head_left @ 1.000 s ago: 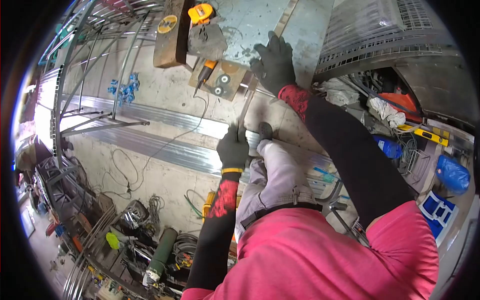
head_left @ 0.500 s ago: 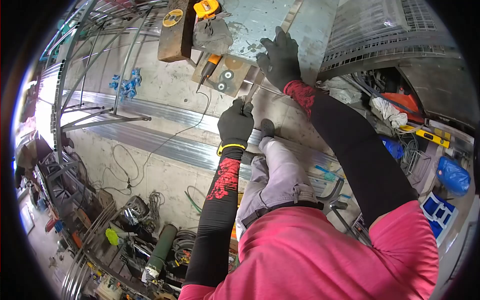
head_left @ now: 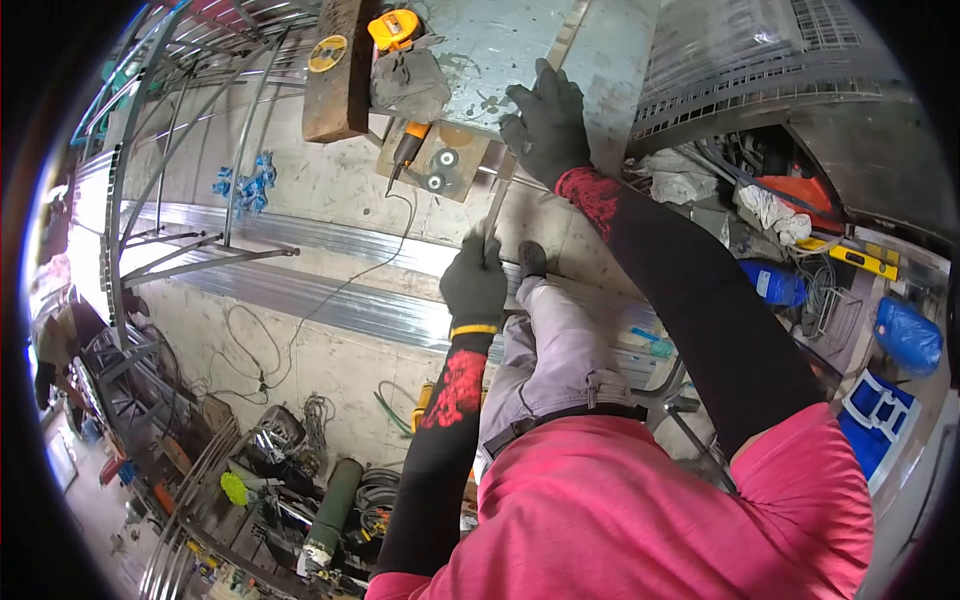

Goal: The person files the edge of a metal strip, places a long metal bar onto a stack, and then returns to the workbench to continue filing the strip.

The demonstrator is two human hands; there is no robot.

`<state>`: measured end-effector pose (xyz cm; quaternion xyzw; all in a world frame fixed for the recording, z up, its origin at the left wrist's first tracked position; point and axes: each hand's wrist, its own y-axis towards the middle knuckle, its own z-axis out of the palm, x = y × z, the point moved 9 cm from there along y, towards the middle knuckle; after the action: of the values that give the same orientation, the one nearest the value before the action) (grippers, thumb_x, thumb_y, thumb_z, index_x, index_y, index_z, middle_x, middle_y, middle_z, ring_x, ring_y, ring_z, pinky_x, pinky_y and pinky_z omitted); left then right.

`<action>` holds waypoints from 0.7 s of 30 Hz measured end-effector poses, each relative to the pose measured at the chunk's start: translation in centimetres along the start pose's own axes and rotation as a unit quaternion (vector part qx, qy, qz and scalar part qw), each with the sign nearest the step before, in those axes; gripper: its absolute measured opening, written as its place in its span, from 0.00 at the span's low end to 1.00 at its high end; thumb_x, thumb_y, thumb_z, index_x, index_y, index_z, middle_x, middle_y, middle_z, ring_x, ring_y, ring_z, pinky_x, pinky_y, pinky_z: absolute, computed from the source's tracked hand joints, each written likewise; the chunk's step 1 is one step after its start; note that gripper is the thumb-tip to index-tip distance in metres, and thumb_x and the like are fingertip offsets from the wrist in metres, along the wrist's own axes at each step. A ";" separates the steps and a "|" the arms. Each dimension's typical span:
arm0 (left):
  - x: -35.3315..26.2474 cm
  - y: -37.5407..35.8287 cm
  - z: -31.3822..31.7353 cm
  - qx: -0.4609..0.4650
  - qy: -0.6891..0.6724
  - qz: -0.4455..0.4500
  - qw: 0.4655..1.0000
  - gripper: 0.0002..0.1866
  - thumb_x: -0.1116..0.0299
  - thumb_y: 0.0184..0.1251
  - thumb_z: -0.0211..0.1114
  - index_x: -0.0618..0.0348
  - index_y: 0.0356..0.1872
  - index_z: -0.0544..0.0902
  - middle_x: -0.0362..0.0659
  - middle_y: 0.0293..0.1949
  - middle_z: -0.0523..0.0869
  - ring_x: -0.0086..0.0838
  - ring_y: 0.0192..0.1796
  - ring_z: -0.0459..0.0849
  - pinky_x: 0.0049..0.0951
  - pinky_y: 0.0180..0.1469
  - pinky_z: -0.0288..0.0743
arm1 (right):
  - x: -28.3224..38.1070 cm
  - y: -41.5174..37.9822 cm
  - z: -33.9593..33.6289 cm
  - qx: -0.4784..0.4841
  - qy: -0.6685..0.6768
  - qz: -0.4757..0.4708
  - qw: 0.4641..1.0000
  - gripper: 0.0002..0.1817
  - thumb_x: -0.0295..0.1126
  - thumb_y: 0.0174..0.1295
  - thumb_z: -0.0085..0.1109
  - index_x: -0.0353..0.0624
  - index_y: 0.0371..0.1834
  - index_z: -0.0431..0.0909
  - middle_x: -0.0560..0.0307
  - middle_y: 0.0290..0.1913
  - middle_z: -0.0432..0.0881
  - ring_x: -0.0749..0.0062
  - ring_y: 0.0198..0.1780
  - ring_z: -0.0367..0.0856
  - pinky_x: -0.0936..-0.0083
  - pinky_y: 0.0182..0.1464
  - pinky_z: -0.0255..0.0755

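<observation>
A long, narrow flat metal strip runs from near my body up over the grey metal tabletop. My left hand, in a dark glove, is closed around its near end, below the table edge. Over the strip at the table's near edge lies my gloved right hand, palm down with fingers spread. Its palm hides part of the strip, which shows again beyond the fingertips. Left of my right hand, a board with round discs carries an orange-and-black corded power tool.
A tape measure and a grey cloth lie beside a rusty steel beam. Metal profiles and a power cord cross the floor. A metal frame stands left; wire mesh lies right.
My left hand has drawn back toward my body, and a longer stretch of strip shows between my hands. My right hand stays on the strip at the table edge.
</observation>
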<state>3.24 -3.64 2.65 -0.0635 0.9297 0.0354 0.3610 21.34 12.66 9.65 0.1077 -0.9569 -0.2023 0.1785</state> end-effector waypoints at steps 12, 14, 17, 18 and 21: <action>3.3 -2.2 1.1 0.015 0.004 -0.004 1.000 0.14 0.55 0.76 0.70 0.52 0.52 0.89 0.54 0.30 0.89 0.54 0.32 0.90 0.51 0.34 0.81 | -0.4 -0.1 0.1 -0.009 -0.002 0.006 1.000 0.22 0.37 0.60 0.65 0.40 0.57 0.86 0.34 0.71 0.72 0.41 0.66 0.72 0.46 0.70 0.66; 5.0 -3.6 1.2 -0.004 -0.018 -0.002 1.000 0.17 0.56 0.76 0.70 0.51 0.59 0.89 0.54 0.32 0.90 0.54 0.33 0.90 0.51 0.34 0.83 | -1.0 0.4 0.3 -0.005 -0.006 0.010 1.000 0.22 0.37 0.60 0.65 0.41 0.57 0.87 0.34 0.71 0.71 0.41 0.66 0.72 0.46 0.70 0.66; 0.1 2.3 1.1 0.024 0.042 0.034 0.998 0.15 0.54 0.76 0.68 0.52 0.52 0.89 0.54 0.33 0.91 0.55 0.34 0.90 0.51 0.36 0.84 | -0.5 0.0 0.2 -0.009 -0.009 0.001 1.000 0.23 0.38 0.59 0.65 0.41 0.57 0.87 0.33 0.72 0.71 0.41 0.68 0.72 0.44 0.71 0.65; -0.8 4.0 1.4 0.022 0.072 0.046 0.996 0.15 0.52 0.77 0.67 0.51 0.51 0.89 0.53 0.32 0.90 0.55 0.34 0.90 0.51 0.36 0.83 | -0.3 -0.2 0.2 -0.010 -0.009 0.001 1.000 0.23 0.38 0.59 0.65 0.41 0.57 0.87 0.33 0.72 0.71 0.41 0.68 0.72 0.44 0.71 0.65; 0.1 4.1 1.4 0.077 0.074 0.017 0.994 0.16 0.52 0.78 0.66 0.50 0.54 0.89 0.53 0.31 0.90 0.54 0.34 0.90 0.51 0.36 0.83 | -0.4 0.1 0.1 -0.005 -0.010 0.015 1.000 0.23 0.38 0.59 0.65 0.42 0.58 0.87 0.33 0.72 0.71 0.41 0.68 0.72 0.45 0.71 0.65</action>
<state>3.50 0.59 1.63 -0.0218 0.9548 -0.0353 0.2943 21.69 12.91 9.51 0.0903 -0.9590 -0.2057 0.1726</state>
